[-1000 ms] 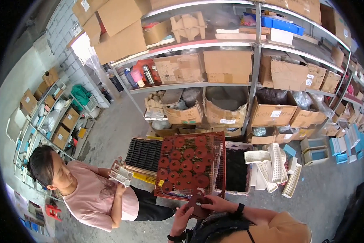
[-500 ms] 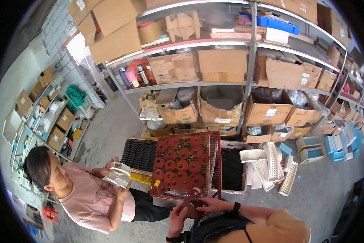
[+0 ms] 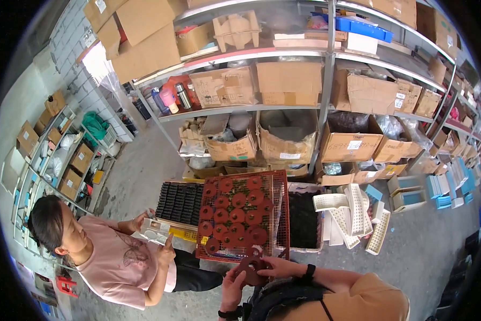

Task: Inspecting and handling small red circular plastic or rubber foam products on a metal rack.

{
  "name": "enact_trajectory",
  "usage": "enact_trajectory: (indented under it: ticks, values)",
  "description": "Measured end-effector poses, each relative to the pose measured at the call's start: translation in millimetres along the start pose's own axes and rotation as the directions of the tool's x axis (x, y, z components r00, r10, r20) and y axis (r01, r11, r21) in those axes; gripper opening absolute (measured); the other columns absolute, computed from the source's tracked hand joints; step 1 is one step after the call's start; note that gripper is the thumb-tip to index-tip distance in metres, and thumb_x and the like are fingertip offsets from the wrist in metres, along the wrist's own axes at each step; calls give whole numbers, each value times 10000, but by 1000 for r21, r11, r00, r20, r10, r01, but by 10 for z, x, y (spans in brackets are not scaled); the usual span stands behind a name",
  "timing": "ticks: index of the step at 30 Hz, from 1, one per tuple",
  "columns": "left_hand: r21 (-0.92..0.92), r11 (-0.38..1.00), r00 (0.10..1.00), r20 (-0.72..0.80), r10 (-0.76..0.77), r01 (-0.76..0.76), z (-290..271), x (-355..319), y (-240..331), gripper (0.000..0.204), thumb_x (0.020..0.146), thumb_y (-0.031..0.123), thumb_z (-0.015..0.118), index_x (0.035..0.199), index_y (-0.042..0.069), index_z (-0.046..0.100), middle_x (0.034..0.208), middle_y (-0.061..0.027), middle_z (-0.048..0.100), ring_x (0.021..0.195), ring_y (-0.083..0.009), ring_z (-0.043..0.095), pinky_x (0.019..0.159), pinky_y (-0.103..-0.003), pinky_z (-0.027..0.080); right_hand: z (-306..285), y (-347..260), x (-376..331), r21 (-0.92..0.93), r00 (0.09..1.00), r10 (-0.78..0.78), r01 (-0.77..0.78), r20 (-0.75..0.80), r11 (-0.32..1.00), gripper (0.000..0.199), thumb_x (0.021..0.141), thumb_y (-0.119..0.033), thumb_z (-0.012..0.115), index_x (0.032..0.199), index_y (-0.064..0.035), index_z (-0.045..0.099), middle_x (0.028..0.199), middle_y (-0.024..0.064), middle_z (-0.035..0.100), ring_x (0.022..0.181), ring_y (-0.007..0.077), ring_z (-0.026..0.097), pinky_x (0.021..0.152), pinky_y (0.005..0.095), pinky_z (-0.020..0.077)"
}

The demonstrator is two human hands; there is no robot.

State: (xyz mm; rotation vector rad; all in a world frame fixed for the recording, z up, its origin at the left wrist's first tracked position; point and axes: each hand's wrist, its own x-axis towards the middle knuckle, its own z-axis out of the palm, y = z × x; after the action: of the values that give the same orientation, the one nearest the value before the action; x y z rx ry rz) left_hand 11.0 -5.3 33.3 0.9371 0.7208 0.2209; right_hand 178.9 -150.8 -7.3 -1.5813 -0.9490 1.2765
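In front of my body, at the bottom of the view, I hold a reddish-brown flat piece [image 3: 249, 274] with a hole in it. My left hand [image 3: 231, 288] grips its left side, and my right hand [image 3: 279, 267] has its fingers closed on the right side. Just beyond, a red plastic mesh crate [image 3: 281, 214] bears several similar reddish-brown pieces [image 3: 238, 216] with round holes, laid out in rows. The near edge of that crate lies close to the held piece.
At left, a co-worker [image 3: 128, 257] holds a clear and white plastic part [image 3: 156, 230]. A tray of black parts [image 3: 179, 202] and a bin of dark material [image 3: 303, 218] flank the crate. White perforated baskets [image 3: 358, 211] lie at right. Shelves with cardboard boxes [image 3: 288, 84] stand behind.
The whole view has shifted slightly. The reddish-brown piece has turned a little between my hands, which stay on it. The co-worker's plastic part has tilted.
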Motion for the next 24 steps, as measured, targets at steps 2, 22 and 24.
enact_trajectory:
  ticks: [2, 22, 24]
  values:
    - [66, 998, 999, 36, 4, -6, -25, 8, -6, 399, 967, 160, 582, 1312, -24, 499, 1197, -103, 612, 1043, -192, 622, 875, -337, 517, -9, -32, -10, 24, 1000, 14, -15, 18, 1000, 757, 925, -567, 568, 1367, 33, 432, 1315, 222, 542, 1202, 315, 532, 1004, 395, 426]
    - [16, 1000, 1000, 29, 7, -8, 35, 42, -9, 383, 939, 110, 628, 1287, -14, 525, 1159, -82, 632, 995, -153, 631, 844, -290, 531, 53, 381, 150, -28, 987, -57, 54, -151, 998, 421, 994, -275, 541, 1302, 8, 493, 1126, 126, 614, 957, 190, 611, 782, 326, 534]
    - [9, 1000, 1000, 20, 17, -17, -9, 41, -31, 387, 937, 112, 632, 1287, -13, 524, 1158, -80, 634, 995, -150, 631, 842, -289, 531, 27, 227, 118, -27, 993, -23, 20, -117, 999, 422, 999, -271, 516, 1317, 4, 493, 1159, 170, 612, 1036, 254, 594, 866, 356, 493]
